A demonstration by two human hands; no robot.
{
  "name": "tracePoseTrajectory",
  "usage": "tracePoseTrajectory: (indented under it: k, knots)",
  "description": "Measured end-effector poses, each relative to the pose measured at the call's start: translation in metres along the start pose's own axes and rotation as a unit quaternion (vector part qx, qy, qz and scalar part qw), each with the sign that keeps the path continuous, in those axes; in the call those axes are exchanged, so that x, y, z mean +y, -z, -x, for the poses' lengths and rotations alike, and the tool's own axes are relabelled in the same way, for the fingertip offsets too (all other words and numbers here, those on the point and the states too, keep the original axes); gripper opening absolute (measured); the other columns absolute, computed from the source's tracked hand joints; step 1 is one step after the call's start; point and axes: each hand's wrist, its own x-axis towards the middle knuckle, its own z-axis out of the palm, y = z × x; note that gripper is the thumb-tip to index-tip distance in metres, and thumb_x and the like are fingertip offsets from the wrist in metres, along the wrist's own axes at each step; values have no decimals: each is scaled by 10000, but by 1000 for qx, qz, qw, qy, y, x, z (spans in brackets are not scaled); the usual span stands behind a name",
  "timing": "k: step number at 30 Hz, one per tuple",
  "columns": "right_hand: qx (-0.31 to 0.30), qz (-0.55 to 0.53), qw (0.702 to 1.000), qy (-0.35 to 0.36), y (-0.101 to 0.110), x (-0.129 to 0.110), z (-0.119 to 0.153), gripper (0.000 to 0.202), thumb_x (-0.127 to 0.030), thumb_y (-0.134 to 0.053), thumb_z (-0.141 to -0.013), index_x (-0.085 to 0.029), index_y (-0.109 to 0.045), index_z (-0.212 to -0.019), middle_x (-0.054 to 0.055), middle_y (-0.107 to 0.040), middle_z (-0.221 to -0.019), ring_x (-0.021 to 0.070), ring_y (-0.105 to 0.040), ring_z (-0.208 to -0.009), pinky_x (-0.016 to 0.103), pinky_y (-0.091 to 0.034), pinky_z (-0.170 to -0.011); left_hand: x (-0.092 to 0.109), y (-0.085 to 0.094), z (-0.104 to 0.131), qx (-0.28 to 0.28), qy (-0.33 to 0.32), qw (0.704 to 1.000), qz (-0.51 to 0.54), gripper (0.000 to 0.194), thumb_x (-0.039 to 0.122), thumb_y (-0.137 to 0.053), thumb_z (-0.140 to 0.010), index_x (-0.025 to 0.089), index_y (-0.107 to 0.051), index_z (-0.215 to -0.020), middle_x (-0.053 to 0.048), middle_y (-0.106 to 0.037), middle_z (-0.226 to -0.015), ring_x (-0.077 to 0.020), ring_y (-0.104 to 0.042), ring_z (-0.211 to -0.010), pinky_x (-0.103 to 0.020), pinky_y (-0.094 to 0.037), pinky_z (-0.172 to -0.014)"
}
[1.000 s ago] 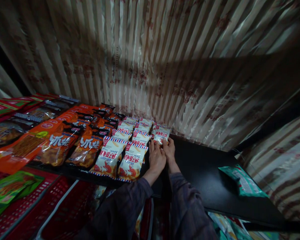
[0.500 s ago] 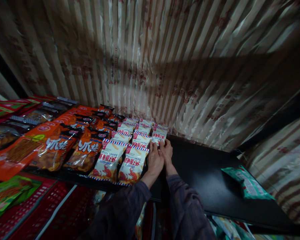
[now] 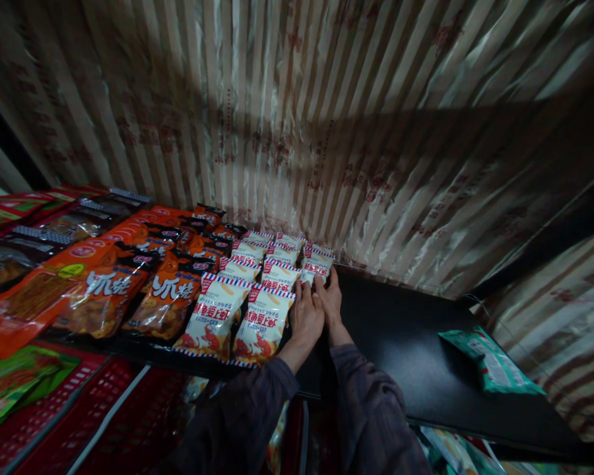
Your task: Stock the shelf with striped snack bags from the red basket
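Observation:
Both hands are at the near end of a white snack bag (image 3: 317,260) with red lettering and a striped edge, which stands at the back of the right-hand column. My left hand (image 3: 307,321) has its fingers closed on the bag's lower left part. At the lower right, my right hand (image 3: 331,302) grips the same bag, its fingers curled round the edge. The fingertips hide the bag's bottom. Two columns of matching white bags (image 3: 263,323) lean back in overlapping rows just left of my left hand.
Orange snack bags (image 3: 165,297) and dark packets fill the black shelf (image 3: 391,336) to the left. A green bag (image 3: 492,363) lies at its right end. Striped wrapping sheet (image 3: 287,132) hangs behind. Red baskets (image 3: 129,402) with packets sit below the front edge.
The hands stay on the same white bag, with only slight finger movement; the bag's top sits a touch further right. The other bags look unmoved.

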Motion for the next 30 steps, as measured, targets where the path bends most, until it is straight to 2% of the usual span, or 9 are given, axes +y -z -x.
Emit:
tracePoseTrajectory:
  k: [8, 12, 18, 23, 26, 30]
  knots:
    - [-6, 2, 1000, -13, 3, 0, 1, 745, -555, -539, -765, -166, -447, -1394, 137, -691, -1137, 256, -665, -976, 375, -490, -885, -1, -1, 1, 0, 5, 1000, 3, 476, 233, -352, -935, 86, -468, -1373, -155, -308, -1547, -244, -263, -1440, -356, -279, -1163]
    - [-5, -18, 1000, 1, 3, 2, 2, 718, -549, -573, -758, -183, -478, -1368, 112, -717, -1078, 242, -675, -924, 355, -502, -853, -2, -2, 1, 8, 0, 1000, 14, 475, 235, -353, -933, 113, -467, -1377, -146, -314, -1545, -254, -293, -1428, -385, -296, -1154]
    - [8, -32, 999, 4, 3, 4, 4, 705, -542, -588, -753, -189, -481, -1354, 116, -684, -1173, 238, -657, -1013, 353, -492, -889, -4, -2, 5, 11, -12, 1000, 22, 485, 238, -335, -933, 93, -472, -1374, -145, -315, -1547, -247, -252, -1444, -372, -253, -1174]
    - [16, -2, 1000, -15, 8, 4, 11, 737, -549, -554, -752, -113, -489, -1343, 191, -600, -1295, 284, -587, -1166, 413, -427, -1001, -5, -4, 13, 12, -25, 1000, 14, 493, 225, -347, -921, 54, -485, -1361, -170, -307, -1544, -244, -256, -1444, -371, -211, -1192]
    - [21, -4, 1000, -1, 16, 4, 20, 655, -518, -557, -745, -114, -557, -1261, 182, -602, -1296, 282, -563, -1200, 417, -404, -1030, -4, -5, 22, 22, -37, 999, 31, 473, 210, -350, -914, 81, -513, -1338, -146, -377, -1515, -228, -304, -1427, -379, -247, -1184]
    - [-3, -8, 1000, 15, 32, 4, 41, 515, -523, -528, -730, -156, -667, -1063, 145, -695, -1126, 280, -635, -1053, 427, -449, -966, 3, 5, 46, -10, -31, 998, 61, 443, 169, -334, -901, 98, -557, -1277, -139, -548, -1385, -201, -485, -1308, -353, -352, -1133]
